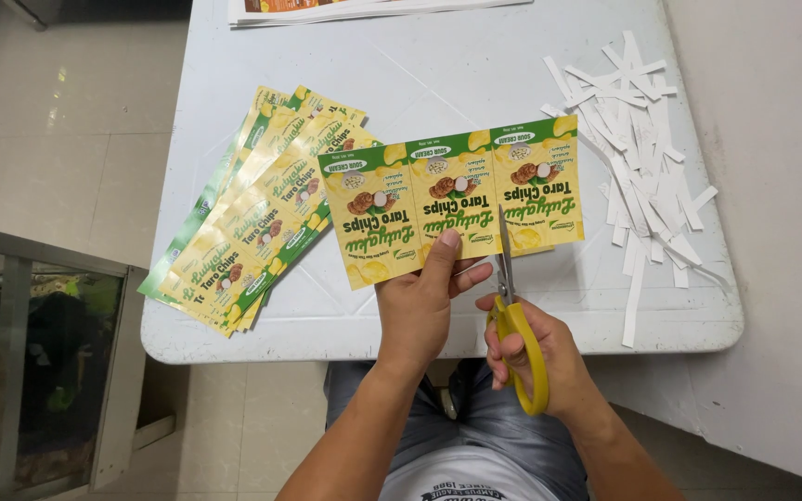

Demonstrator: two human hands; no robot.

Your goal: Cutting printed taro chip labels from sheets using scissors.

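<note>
Left hand (pixel 420 301) pinches the lower edge of a strip of three printed labels (pixel 452 199), thumb on top near the middle label, fingers curled underneath. Right hand (pixel 536 357) is closed through the yellow handles of a pair of scissors (pixel 510 306), w/ the blades partly parted and biting up into the strip at the seam btwn the middle and right-hand labels. From my remote seat I see the strip held just above the white table (pixel 438 74), near its front edge, labels green on top and yellow below, pictures of chips on each, print upside down to the camera.

To the left of the strip, a fanned stack of the same label sheets (pixel 252 213) lies on the table, reaching past its left edge. On the right side, well apart from the hands, a loose pile of white paper offcuts (pixel 647 167) spreads toward the table's right edge, some strips hanging over the front. At the far edge, top of frame, a few more printed sheets (pixel 345 9) lie flat. Below the table, I make out the person's jeans (pixel 475 427) and tiled floor (pixel 76 111).
</note>
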